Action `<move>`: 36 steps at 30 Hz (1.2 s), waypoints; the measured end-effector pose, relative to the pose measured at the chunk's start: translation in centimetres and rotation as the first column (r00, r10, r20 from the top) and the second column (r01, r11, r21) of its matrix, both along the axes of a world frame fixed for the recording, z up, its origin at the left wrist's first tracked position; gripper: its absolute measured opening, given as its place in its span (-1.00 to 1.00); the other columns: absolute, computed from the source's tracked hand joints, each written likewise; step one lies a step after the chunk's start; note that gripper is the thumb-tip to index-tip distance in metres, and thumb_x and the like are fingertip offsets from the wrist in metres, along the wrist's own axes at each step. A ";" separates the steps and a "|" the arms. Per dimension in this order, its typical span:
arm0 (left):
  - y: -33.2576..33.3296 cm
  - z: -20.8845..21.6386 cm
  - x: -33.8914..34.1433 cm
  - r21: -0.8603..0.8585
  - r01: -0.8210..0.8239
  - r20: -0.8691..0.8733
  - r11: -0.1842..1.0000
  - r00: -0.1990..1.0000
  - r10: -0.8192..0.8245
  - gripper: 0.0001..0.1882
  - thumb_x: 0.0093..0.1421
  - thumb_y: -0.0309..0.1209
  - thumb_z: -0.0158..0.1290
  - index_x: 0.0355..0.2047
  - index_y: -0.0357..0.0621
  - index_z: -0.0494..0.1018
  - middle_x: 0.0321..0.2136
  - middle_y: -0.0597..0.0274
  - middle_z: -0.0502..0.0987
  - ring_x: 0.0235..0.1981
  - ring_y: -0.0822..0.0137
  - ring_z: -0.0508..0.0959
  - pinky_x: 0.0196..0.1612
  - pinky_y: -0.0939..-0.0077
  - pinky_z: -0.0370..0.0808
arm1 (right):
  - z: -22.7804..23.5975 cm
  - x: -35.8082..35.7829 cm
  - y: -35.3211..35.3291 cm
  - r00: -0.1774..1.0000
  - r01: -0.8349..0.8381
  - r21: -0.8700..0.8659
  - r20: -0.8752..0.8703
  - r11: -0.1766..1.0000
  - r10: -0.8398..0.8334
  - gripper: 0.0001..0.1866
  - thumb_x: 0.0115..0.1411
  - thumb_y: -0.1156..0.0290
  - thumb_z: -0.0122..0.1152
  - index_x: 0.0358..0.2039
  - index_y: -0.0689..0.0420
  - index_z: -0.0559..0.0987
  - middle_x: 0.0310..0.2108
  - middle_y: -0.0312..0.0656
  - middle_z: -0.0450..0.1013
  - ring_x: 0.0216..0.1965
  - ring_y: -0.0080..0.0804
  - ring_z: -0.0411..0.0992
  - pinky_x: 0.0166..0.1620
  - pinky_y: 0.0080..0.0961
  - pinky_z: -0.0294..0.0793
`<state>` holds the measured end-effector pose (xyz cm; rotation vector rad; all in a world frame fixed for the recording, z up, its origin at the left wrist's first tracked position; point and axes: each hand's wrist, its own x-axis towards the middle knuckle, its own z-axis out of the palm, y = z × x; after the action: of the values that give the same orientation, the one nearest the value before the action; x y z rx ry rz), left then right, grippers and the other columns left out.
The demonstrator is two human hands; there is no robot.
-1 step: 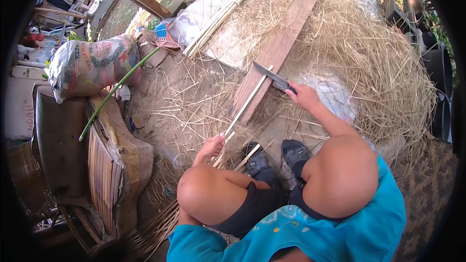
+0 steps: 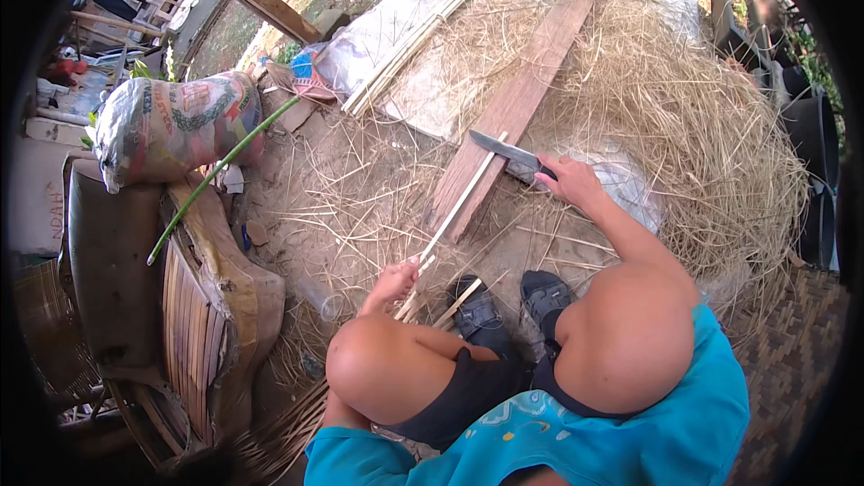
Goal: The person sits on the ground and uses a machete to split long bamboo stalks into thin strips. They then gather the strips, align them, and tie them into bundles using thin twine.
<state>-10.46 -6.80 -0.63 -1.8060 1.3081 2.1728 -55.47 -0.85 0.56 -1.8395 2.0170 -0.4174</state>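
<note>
My right hand (image 2: 572, 182) grips the black handle of a knife (image 2: 504, 149). Its grey blade lies crosswise over a thin pale strip (image 2: 468, 187), apparently split bamboo, close to the strip's far end. Beneath both is a long brown wooden plank (image 2: 526, 81), slanting away to the far right. My left hand (image 2: 394, 281) is closed around the strip's near end, beside my left knee. More pale strips (image 2: 457, 303) lie beside that hand and by my sandals.
Dry shavings (image 2: 693, 117) are heaped right of the plank. Long pale strips (image 2: 423, 31) lie on a white sheet at the far left of it. A stuffed sack (image 2: 180, 121), a green stalk (image 2: 220, 166) and a worn wooden seat (image 2: 193, 333) stand left.
The whole view has shifted a little. The knife blade lies at a slightly flatter angle across the strip. Both hands keep their holds.
</note>
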 end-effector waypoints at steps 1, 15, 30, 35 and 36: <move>0.3 0.4 -1.5 -0.094 0.048 0.049 0.994 0.998 -0.043 -0.51 0.41 0.06 -0.06 -0.52 -0.02 0.35 -0.76 0.53 0.18 -0.78 0.60 0.09 -0.72 0.63 0.01 | -0.3 -0.6 -0.2 0.995 0.087 -0.001 0.050 0.996 -0.087 -0.54 0.34 -0.09 0.07 0.08 -0.06 0.48 -0.44 0.08 0.55 -0.39 0.10 0.58 -0.27 0.03 0.58; 4.3 -4.3 1.2 -0.703 0.267 0.280 0.659 0.956 -0.088 -0.44 0.43 0.01 -0.10 -0.50 -0.25 0.43 -0.66 -0.05 0.52 -0.56 -0.12 0.55 -0.42 0.00 0.43 | 0.6 -2.5 -0.6 0.975 0.168 -0.085 0.158 0.982 -0.153 -0.56 0.38 -0.02 0.01 0.07 0.01 0.50 -0.41 0.15 0.56 -0.29 0.21 0.56 -0.24 0.07 0.53; 4.6 -1.4 -3.0 -0.656 0.420 0.324 0.627 0.907 -0.269 -0.50 0.48 -0.11 -0.20 -0.41 -0.31 0.41 -0.51 -0.33 0.48 -0.42 -0.27 0.53 -0.33 0.01 0.42 | -1.6 1.0 0.1 0.986 0.047 -0.042 0.165 0.998 -0.039 -0.60 0.38 -0.05 0.02 0.02 -0.05 0.50 -0.39 0.10 0.56 -0.35 0.20 0.57 -0.29 0.03 0.57; 4.6 -0.7 -2.6 -0.611 0.437 0.346 0.661 0.897 -0.273 -0.47 0.49 -0.10 -0.20 -0.45 -0.33 0.39 -0.59 -0.24 0.41 -0.53 -0.17 0.44 -0.37 0.06 0.39 | 0.3 2.8 2.4 0.991 -0.136 0.084 0.006 0.987 0.136 -0.52 0.35 -0.11 0.04 0.13 -0.12 0.48 -0.33 0.06 0.57 -0.35 0.19 0.57 -0.29 0.06 0.58; 4.7 -0.8 -2.3 -0.621 0.451 0.372 0.641 0.890 -0.265 -0.47 0.49 -0.09 -0.20 -0.45 -0.33 0.39 -0.59 -0.24 0.41 -0.53 -0.16 0.44 -0.37 0.07 0.39 | -0.2 0.4 1.0 0.998 0.011 0.047 -0.057 0.999 -0.008 -0.51 0.35 -0.12 0.04 0.15 -0.13 0.48 -0.32 0.05 0.57 -0.35 0.19 0.57 -0.29 0.06 0.58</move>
<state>-12.80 -2.09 -1.38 -1.6745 2.3812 1.2484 -55.02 0.13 0.33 -1.8336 2.0558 -0.3212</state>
